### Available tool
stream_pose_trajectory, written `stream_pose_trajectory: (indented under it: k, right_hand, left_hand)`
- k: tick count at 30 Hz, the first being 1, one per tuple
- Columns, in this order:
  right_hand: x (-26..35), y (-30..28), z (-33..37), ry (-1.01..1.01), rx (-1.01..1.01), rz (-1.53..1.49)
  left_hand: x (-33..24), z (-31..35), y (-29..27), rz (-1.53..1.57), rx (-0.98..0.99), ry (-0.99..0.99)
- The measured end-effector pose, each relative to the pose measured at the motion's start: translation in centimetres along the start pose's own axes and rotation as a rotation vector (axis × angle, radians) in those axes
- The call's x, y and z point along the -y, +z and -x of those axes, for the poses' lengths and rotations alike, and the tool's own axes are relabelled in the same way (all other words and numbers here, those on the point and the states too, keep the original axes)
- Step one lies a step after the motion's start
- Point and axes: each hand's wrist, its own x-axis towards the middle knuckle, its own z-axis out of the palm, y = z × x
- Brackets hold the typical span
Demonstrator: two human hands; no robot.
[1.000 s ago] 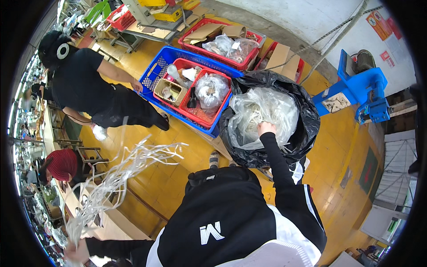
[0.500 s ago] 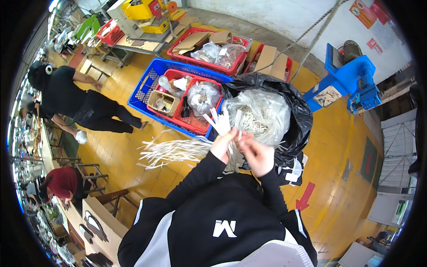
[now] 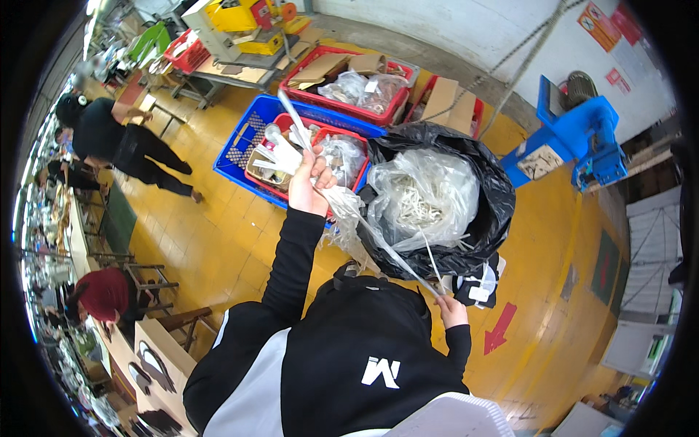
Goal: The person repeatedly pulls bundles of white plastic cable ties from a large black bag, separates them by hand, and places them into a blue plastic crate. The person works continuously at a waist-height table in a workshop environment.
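A bundle of thin white strips [image 3: 281, 156] is gripped in my left hand [image 3: 313, 182], which is raised over the red and blue crates. Its ends fan out past my fingers. Several strands run down to the right from the bundle to my right hand [image 3: 452, 311], whose fingers are closed on them low beside my body. Between my hands, a clear plastic bag [image 3: 460, 191] full of similar strips sits inside a black garbage bag [image 3: 496, 211]. Part of the bundle's hanging length is hidden in front of my body.
A blue crate [image 3: 237, 138] holds smaller red baskets with odds and ends. Behind it stands a red crate [image 3: 309, 89] of cardboard and plastic bags. A blue machine [image 3: 575, 138] is at right. One person [image 3: 120, 138] walks at left; another [image 3: 102, 295] sits at a table.
My hands, formerly together at the bundle, have moved apart: the left up and left, the right down and right, drawing strands taut. The walking person has moved farther off.
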Motion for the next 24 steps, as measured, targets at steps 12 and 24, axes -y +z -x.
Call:
stream_pose_trajectory:
  k: [12,24]
  right_hand:
    - [-7.0,-3.8,-2.2,-0.206,0.002,-0.197]
    - [-15.0,-15.6,-4.9,0.332,-0.024,0.577]
  left_hand:
    - [-10.5,1.5,-6.1,-0.049,-0.14,0.451]
    - [-29.4,20.8,-12.3,-0.376,-0.551,1.341]
